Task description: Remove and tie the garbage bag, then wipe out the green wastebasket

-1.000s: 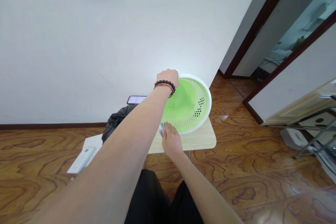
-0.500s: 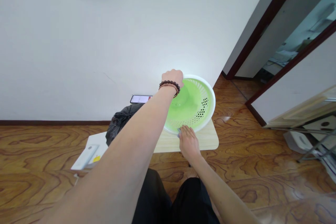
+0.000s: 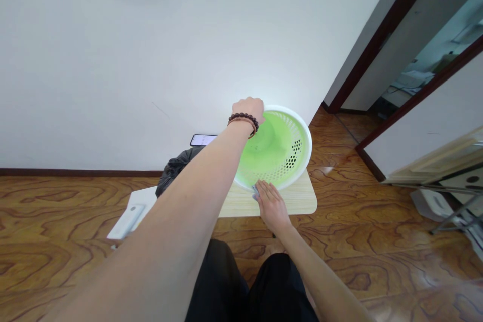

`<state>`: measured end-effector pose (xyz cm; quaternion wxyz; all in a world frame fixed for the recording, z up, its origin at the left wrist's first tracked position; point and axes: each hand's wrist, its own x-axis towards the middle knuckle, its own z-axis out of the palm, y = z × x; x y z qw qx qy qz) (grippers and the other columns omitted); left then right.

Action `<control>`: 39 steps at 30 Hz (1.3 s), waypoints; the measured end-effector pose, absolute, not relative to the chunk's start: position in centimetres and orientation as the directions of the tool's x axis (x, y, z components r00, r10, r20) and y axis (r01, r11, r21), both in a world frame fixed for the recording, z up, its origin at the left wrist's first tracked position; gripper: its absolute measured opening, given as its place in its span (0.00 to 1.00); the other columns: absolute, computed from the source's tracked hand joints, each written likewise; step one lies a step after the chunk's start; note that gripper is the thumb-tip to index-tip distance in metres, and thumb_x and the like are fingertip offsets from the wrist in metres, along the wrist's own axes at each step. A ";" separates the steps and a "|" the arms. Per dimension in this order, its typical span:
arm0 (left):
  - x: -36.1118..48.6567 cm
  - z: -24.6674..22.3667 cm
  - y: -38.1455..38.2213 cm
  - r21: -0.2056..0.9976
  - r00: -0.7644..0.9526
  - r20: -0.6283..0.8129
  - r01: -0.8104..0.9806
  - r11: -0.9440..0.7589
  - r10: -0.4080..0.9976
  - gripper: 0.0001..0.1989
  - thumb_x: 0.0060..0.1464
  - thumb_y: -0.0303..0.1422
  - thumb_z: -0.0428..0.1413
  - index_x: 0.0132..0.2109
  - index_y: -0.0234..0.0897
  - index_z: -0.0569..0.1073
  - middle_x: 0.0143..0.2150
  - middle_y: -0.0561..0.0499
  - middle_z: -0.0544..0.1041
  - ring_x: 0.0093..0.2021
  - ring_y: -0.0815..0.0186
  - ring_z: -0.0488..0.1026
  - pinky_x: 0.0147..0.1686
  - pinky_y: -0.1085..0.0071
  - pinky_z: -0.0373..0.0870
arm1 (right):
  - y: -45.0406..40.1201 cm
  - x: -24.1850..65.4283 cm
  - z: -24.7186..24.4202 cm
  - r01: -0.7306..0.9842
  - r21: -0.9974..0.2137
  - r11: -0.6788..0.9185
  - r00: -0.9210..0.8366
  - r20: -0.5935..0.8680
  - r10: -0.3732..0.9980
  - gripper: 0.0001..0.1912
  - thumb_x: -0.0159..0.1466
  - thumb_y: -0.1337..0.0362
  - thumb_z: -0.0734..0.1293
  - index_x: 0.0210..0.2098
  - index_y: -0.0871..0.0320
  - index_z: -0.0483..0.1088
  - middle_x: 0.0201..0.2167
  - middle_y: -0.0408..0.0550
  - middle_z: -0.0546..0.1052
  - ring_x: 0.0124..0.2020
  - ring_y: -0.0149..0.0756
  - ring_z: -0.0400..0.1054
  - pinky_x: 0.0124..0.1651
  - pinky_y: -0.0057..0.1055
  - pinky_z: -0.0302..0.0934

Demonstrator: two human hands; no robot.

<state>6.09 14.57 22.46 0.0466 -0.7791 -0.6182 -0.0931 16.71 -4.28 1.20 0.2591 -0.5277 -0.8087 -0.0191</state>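
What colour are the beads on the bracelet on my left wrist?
The bracelet beads are dark brown, seen best in the head view.

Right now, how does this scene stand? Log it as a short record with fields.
Left hand: closed at the far-left rim of the basket
Right hand: holds a small pale item, possibly a cloth, at the near rim
Basket: green inside, white rim, on a small table
Nearby: phone, black bag
Hidden: left fingertips
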 end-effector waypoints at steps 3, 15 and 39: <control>6.4 22.5 14.5 0.043 0.214 0.202 0.973 -0.227 0.956 0.15 0.50 0.33 0.52 0.46 0.38 0.74 0.44 0.43 0.76 0.44 0.55 0.72 0.40 0.62 0.69 | -4.9 19.2 1.2 0.868 -0.201 0.453 -0.334 0.438 0.835 0.20 0.68 0.67 0.55 0.58 0.64 0.63 0.57 0.54 0.67 0.62 0.37 0.55 0.64 0.40 0.48; 6.4 22.5 14.0 0.025 0.201 0.229 0.977 -0.212 0.952 0.15 0.50 0.33 0.51 0.46 0.38 0.74 0.42 0.42 0.76 0.43 0.56 0.73 0.40 0.63 0.69 | -1.3 8.7 3.6 0.773 -0.612 0.167 -0.007 0.255 0.967 0.23 0.69 0.63 0.51 0.58 0.66 0.62 0.57 0.57 0.67 0.59 0.41 0.59 0.60 0.40 0.54; 3.1 24.4 14.0 0.018 0.132 0.126 0.991 -0.135 0.983 0.26 0.47 0.40 0.51 0.55 0.38 0.69 0.47 0.37 0.75 0.44 0.50 0.73 0.38 0.59 0.70 | -2.9 15.6 4.0 0.929 0.101 0.357 -0.371 0.288 0.883 0.17 0.64 0.73 0.58 0.50 0.71 0.69 0.47 0.65 0.73 0.50 0.46 0.67 0.53 0.40 0.61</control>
